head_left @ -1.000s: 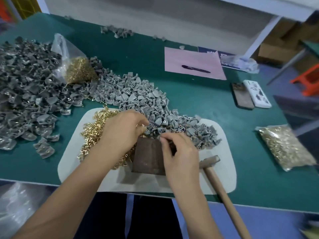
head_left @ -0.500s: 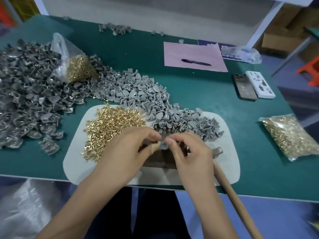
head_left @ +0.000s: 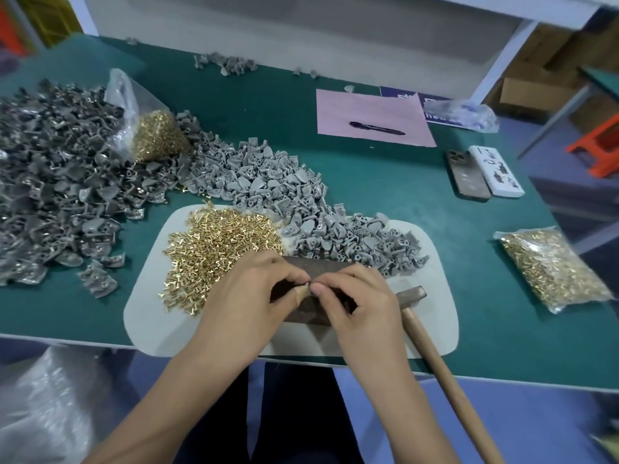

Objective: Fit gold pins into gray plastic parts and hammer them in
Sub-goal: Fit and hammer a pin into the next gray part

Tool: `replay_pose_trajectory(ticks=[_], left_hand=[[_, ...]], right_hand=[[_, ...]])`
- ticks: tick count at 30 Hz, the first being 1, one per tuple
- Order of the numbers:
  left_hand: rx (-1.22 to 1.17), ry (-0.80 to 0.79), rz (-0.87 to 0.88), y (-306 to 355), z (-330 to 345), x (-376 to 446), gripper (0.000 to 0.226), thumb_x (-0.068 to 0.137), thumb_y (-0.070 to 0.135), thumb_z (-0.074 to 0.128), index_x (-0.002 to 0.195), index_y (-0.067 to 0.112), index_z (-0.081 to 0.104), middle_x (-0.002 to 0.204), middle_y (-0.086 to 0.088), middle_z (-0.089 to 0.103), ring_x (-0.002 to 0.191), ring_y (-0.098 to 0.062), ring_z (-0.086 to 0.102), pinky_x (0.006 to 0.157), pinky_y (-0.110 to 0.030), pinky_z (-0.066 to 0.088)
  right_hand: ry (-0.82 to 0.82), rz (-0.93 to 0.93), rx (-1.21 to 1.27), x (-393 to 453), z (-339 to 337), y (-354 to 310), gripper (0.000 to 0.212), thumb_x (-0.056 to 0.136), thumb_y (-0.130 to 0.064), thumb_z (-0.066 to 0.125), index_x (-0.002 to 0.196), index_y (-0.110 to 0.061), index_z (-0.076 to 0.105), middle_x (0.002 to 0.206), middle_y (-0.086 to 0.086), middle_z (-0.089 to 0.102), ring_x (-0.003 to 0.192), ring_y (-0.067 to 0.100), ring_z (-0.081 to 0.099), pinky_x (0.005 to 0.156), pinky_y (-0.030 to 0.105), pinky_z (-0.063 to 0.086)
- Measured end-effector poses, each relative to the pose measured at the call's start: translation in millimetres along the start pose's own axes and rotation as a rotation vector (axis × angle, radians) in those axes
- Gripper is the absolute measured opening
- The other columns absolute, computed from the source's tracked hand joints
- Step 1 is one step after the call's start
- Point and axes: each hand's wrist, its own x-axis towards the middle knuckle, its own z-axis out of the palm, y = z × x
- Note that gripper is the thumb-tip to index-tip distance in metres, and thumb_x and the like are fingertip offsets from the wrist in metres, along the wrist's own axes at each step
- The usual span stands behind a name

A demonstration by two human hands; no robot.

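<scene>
My left hand (head_left: 254,296) and my right hand (head_left: 355,303) meet fingertip to fingertip over a dark metal block (head_left: 311,313) on the white mat (head_left: 150,316). The left fingertips pinch a small gold pin, seen only as a glint. The right fingertips pinch a small gray plastic part that is almost hidden. A heap of loose gold pins (head_left: 221,249) lies on the mat left of the block. Light gray plastic parts (head_left: 301,202) are piled behind it. The hammer (head_left: 410,294) lies to the right of my right hand, handle over the table edge.
Darker gray parts (head_left: 50,179) cover the left of the green table. An open bag of pins (head_left: 157,135) sits among them, and a sealed bag of pins (head_left: 549,269) lies at the right. Pink paper with a pen (head_left: 375,127) and two phones (head_left: 467,175) lie at the back right.
Both hands have come back from the pin and part piles and joined over the block. The view has shifted slightly, and the fingertips are now pressed closer together.
</scene>
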Motion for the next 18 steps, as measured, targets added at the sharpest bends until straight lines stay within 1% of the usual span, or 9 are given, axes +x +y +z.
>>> replay_pose_trajectory(ticks=[3,5,9,11,13,15,18], left_hand=[[-0.038,0.012,-0.028,-2,-2,2,0.012,0.081,0.054,0.071,0.089,0.046,0.074,0.087,0.025,0.059,0.093,-0.002,0.052,0.072,-0.029,0.046],[-0.025,0.024,-0.032,-3,-3,3,0.010,0.079,0.054,0.075,0.086,0.048,0.074,0.085,0.026,0.060,0.092,-0.003,0.051,0.071,-0.032,0.047],[-0.013,0.032,-0.030,-1,-4,3,0.013,0.077,0.055,0.075,0.087,0.046,0.075,0.084,0.025,0.061,0.090,-0.005,0.051,0.071,-0.035,0.048],[0.000,0.037,-0.027,-1,-4,2,0.015,0.077,0.056,0.074,0.088,0.045,0.076,0.084,0.023,0.062,0.089,-0.006,0.052,0.070,-0.035,0.049],[0.018,0.047,-0.026,0,-4,1,0.016,0.076,0.057,0.074,0.088,0.046,0.076,0.084,0.023,0.062,0.089,-0.006,0.051,0.068,-0.036,0.049],[0.028,0.050,-0.026,1,-5,0,0.016,0.077,0.057,0.073,0.089,0.046,0.075,0.084,0.025,0.061,0.089,-0.006,0.051,0.067,-0.035,0.049],[0.036,0.050,-0.020,2,-5,-1,0.016,0.079,0.057,0.071,0.090,0.046,0.075,0.086,0.024,0.060,0.090,-0.005,0.050,0.067,-0.035,0.049]], right_hand=[[0.022,0.051,0.078,-1,4,0,0.005,0.090,-0.020,0.076,0.092,-0.022,0.080,0.087,-0.010,0.065,0.092,0.019,0.060,0.080,0.034,0.048],[0.025,0.042,0.054,-1,3,-1,0.005,0.090,-0.021,0.077,0.091,-0.023,0.081,0.086,-0.012,0.064,0.090,0.018,0.059,0.078,0.034,0.049],[0.006,-0.056,-0.150,3,-3,-7,0.005,0.091,-0.026,0.076,0.088,-0.030,0.079,0.083,-0.016,0.063,0.083,0.016,0.055,0.069,0.036,0.049],[-0.023,-0.106,-0.245,8,-7,-11,0.006,0.091,-0.027,0.076,0.088,-0.031,0.078,0.081,-0.015,0.063,0.079,0.017,0.055,0.068,0.037,0.049],[-0.056,-0.135,-0.279,10,-9,-12,0.006,0.091,-0.024,0.075,0.089,-0.029,0.079,0.082,-0.014,0.064,0.078,0.018,0.057,0.071,0.040,0.050],[-0.099,-0.122,-0.253,8,-12,-13,0.008,0.092,-0.022,0.074,0.092,-0.028,0.078,0.084,-0.012,0.065,0.081,0.019,0.060,0.075,0.043,0.051],[-0.144,-0.085,-0.235,8,-17,-16,0.011,0.091,-0.021,0.074,0.095,-0.031,0.078,0.087,-0.014,0.066,0.086,0.016,0.062,0.078,0.043,0.051]])
